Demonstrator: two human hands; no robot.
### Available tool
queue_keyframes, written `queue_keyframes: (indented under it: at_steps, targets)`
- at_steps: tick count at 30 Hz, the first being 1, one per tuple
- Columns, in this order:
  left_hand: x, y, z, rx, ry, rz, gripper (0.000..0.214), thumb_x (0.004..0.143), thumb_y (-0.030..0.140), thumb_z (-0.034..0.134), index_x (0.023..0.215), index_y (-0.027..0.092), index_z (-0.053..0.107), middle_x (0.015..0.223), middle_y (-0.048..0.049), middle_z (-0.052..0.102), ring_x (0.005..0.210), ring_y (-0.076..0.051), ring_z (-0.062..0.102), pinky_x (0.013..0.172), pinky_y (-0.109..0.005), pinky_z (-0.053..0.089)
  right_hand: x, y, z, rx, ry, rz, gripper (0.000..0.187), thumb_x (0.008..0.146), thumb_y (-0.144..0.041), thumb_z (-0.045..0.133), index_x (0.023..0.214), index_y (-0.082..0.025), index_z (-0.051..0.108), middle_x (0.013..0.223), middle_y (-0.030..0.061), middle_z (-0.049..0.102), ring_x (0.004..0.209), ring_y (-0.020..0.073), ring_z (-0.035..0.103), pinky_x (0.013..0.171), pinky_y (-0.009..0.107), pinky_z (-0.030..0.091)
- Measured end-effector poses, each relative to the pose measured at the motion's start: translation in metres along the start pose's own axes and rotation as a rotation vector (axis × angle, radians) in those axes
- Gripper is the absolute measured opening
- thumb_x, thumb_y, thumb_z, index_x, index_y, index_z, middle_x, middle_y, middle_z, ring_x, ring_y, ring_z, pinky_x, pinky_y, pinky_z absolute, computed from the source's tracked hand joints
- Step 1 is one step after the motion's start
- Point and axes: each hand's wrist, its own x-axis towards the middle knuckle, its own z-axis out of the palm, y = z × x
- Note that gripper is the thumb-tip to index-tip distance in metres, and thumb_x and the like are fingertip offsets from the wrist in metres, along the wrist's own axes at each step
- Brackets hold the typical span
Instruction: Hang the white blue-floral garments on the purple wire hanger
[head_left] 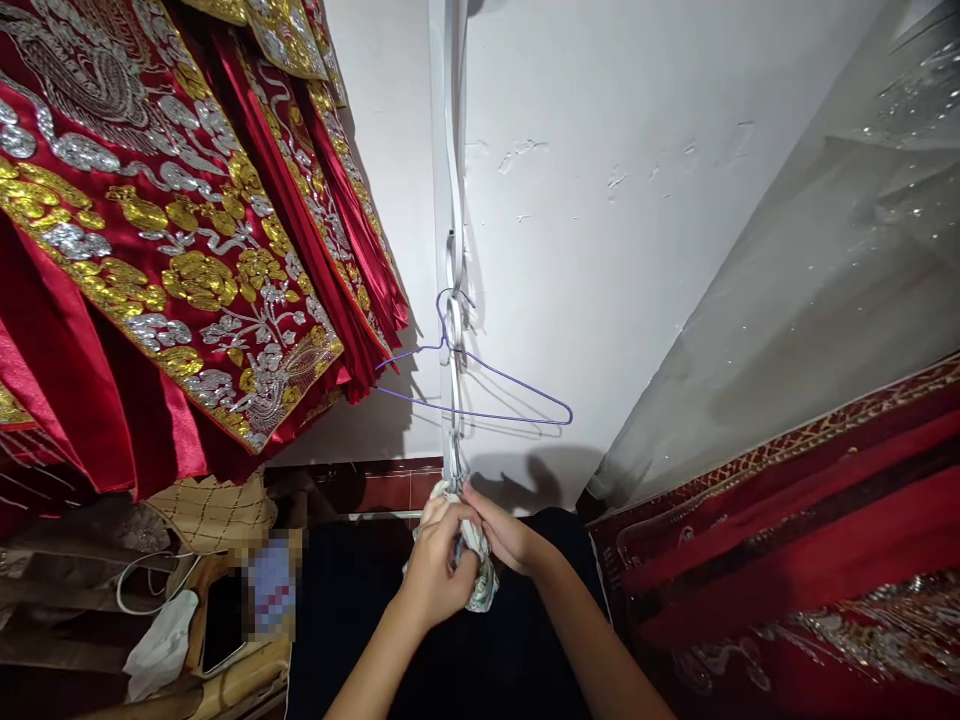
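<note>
A bunched whitish cloth with a faint greenish pattern (482,592) is gathered at the lower end of a white hanging strip. My left hand (436,568) is closed around the cloth, its fingers curled over the front. On the other side, my right hand (508,530) grips the same bundle, thumb pointing up towards the strip; its fingers are partly hidden behind the cloth. Above both hands, a purple wire hanger (517,417) hangs bare from the white hooked strip (454,190).
Red garments with gold and silver embroidery (202,280) hang at the left. Red fabric (825,500) under clear plastic (795,260) lines the right. A dark phone (225,620) and white tissue (161,645) lie on a wooden seat at lower left. A white wall (600,120) stands ahead.
</note>
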Motion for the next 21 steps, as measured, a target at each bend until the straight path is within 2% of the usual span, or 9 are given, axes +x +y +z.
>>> queue_keyframes:
  at_steps: [3,4,6,9,11,14,17,19,21]
  targets:
    - [0.015,0.003,-0.015,-0.08,0.104,-0.056,0.052,0.081,0.016,0.061,0.13,0.025,0.047,0.122,-0.0111,0.057,0.118,-0.028,0.054,0.103,-0.045,0.041,-0.006,-0.022,-0.001,-0.073,-0.056,-0.037,0.045,0.083,-0.062,0.066,0.093,-0.018,0.068,0.086,0.005,0.066,0.09,0.0215,0.062,0.084,0.033,0.049]
    - [0.02,0.004,-0.021,-0.123,0.089,-0.078,0.054,0.084,0.021,0.062,0.135,0.025,0.044,0.128,-0.0118,0.055,0.122,-0.028,0.052,0.106,-0.045,0.04,-0.008,-0.029,-0.002,-0.135,-0.079,-0.066,0.041,0.079,-0.055,0.073,0.094,-0.017,0.068,0.085,0.004,0.066,0.086,0.0203,0.062,0.08,0.032,0.049]
    - [0.027,0.008,-0.032,-0.219,-0.065,-0.121,0.043,0.091,0.033,0.059,0.132,0.023,0.05,0.125,-0.0109,0.059,0.117,-0.027,0.055,0.103,-0.042,0.042,-0.014,-0.047,-0.004,-0.288,-0.086,-0.151,0.033,0.072,-0.041,0.08,0.088,-0.016,0.066,0.079,0.0013,0.064,0.074,0.0168,0.058,0.07,0.028,0.047]
    - [0.027,0.015,-0.04,-0.298,-0.388,-0.182,0.03,0.095,0.042,0.053,0.11,0.018,0.066,0.102,-0.0073,0.069,0.097,-0.025,0.062,0.088,-0.034,0.048,-0.025,-0.076,-0.011,-0.46,0.039,-0.272,0.016,0.072,-0.026,0.074,0.072,-0.015,0.063,0.065,-0.0013,0.059,0.059,0.0128,0.052,0.056,0.024,0.042]
    - [0.024,0.017,-0.042,-0.258,-0.47,-0.199,0.031,0.092,0.044,0.057,0.097,0.017,0.07,0.094,-0.0058,0.07,0.091,-0.025,0.062,0.083,-0.032,0.049,-0.034,-0.094,-0.019,-0.475,0.149,-0.349,0.015,0.071,-0.023,0.07,0.063,-0.016,0.06,0.059,-0.0013,0.058,0.054,0.0126,0.052,0.052,0.024,0.041]
    - [0.022,0.014,-0.049,-0.112,-0.443,-0.223,0.031,0.088,0.046,0.061,0.087,0.016,0.071,0.086,-0.0041,0.07,0.085,-0.024,0.062,0.081,-0.031,0.048,-0.04,-0.115,-0.035,-0.445,0.434,-0.494,0.016,0.069,-0.024,0.072,0.061,-0.016,0.062,0.059,0.0004,0.06,0.054,0.0153,0.055,0.05,0.026,0.044]
    - [0.028,0.008,-0.066,0.019,-0.378,-0.269,0.031,0.086,0.047,0.063,0.081,0.017,0.072,0.079,-0.003,0.069,0.082,-0.024,0.061,0.079,-0.03,0.048,-0.034,-0.124,-0.051,-0.351,0.743,-0.671,0.009,0.071,-0.024,0.071,0.07,-0.017,0.065,0.064,0.0009,0.062,0.057,0.016,0.056,0.051,0.027,0.045]
    - [0.034,0.004,-0.079,0.036,-0.326,-0.297,0.032,0.085,0.046,0.063,0.079,0.017,0.071,0.079,-0.0031,0.069,0.082,-0.024,0.062,0.079,-0.03,0.048,-0.023,-0.12,-0.058,-0.29,0.77,-0.736,0.009,0.075,-0.026,0.069,0.08,-0.019,0.065,0.071,0.0017,0.065,0.063,0.0169,0.058,0.055,0.027,0.048]
    - [0.036,0.004,-0.09,-0.077,-0.251,-0.314,0.029,0.086,0.044,0.064,0.087,0.016,0.071,0.088,-0.0041,0.071,0.089,-0.025,0.063,0.084,-0.031,0.048,-0.01,-0.11,-0.063,-0.349,0.706,-0.696,0.017,0.081,-0.032,0.066,0.093,-0.02,0.066,0.085,0.0046,0.069,0.076,0.0204,0.064,0.065,0.03,0.052]
